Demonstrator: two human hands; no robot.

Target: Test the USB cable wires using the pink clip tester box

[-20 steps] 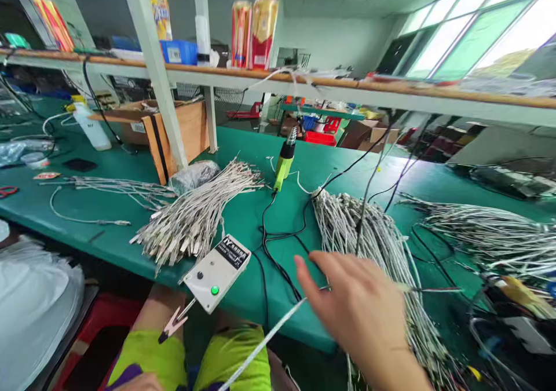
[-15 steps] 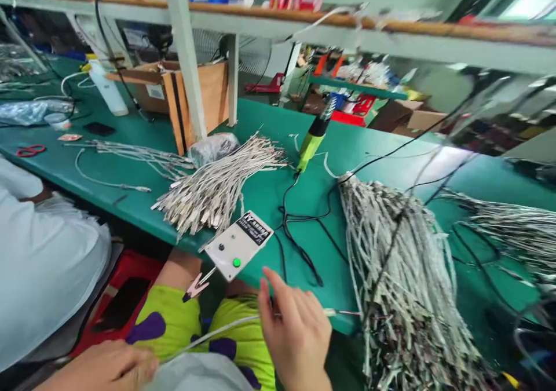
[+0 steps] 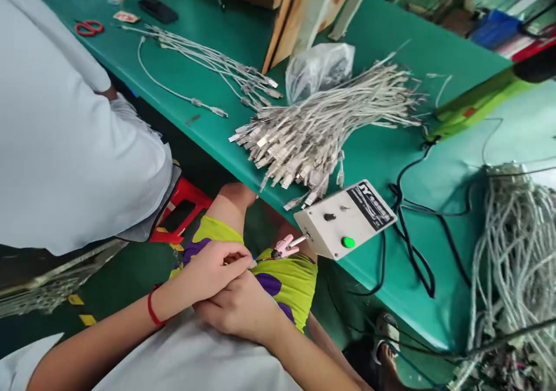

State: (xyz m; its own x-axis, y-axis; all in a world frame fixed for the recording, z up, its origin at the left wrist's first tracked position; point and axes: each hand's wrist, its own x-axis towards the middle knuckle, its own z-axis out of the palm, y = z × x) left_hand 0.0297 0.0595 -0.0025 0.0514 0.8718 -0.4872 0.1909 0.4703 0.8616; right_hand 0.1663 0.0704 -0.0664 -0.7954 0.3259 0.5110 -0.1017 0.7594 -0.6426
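Observation:
My left hand (image 3: 212, 272), above a red wristband, is closed, with its fingertips pinched at the thin reddish wire end of a cable (image 3: 264, 259). My right hand (image 3: 243, 307) is curled up against it from below; what it grips is hidden. Just beyond the fingertips, the pink crocodile clip (image 3: 285, 246) sticks out on a metal rod from a beige tester box (image 3: 336, 229) at the table edge. Its green light is lit. The wire end reaches toward the clip; whether they touch I cannot tell. Most of the cable is hidden by my hands.
Behind the box lies a heap of white USB cables (image 3: 313, 130), and a clear plastic bag (image 3: 319, 69) beside it. More cables (image 3: 512, 252) hang at right near a green heat tool (image 3: 478, 104). Red scissors (image 3: 89, 28) lie far left. A co-worker's sleeve (image 3: 87, 136) is close on my left.
Both hands have come together in front of the clip; before, they were apart with the white cable stretched between them. The view has swung left and down.

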